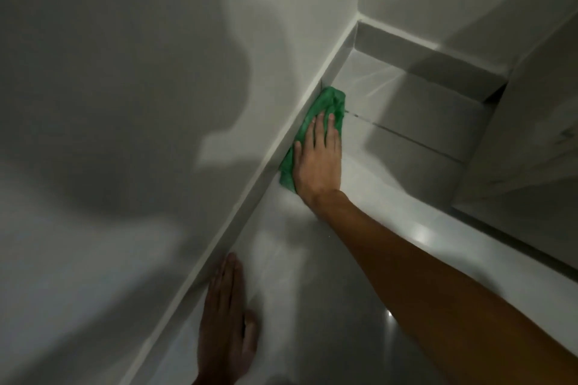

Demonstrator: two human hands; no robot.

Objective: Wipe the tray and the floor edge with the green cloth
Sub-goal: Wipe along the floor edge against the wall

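The right hand (pixel 317 162) is pressing flat, fingers extended, on the crumpled green cloth (pixel 316 117) against the white skirting (pixel 250 197); the left hand (pixel 226 319) is resting open-palmed on the glossy floor (pixel 312 306).

The pale, glossy tiled floor (pixel 391 197) carries a green cloth (pixel 316 122), lying far along the skirting at the left wall. Both hands rest on it: right (pixel 317 162) flat on the cloth, left (pixel 226 319) flat on near tile.

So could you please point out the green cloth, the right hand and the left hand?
green cloth (pixel 325 103): head view, upper bunched part beyond the fingers.
right hand (pixel 317 162): head view, back of the hand.
left hand (pixel 223 319): head view, back of the hand.
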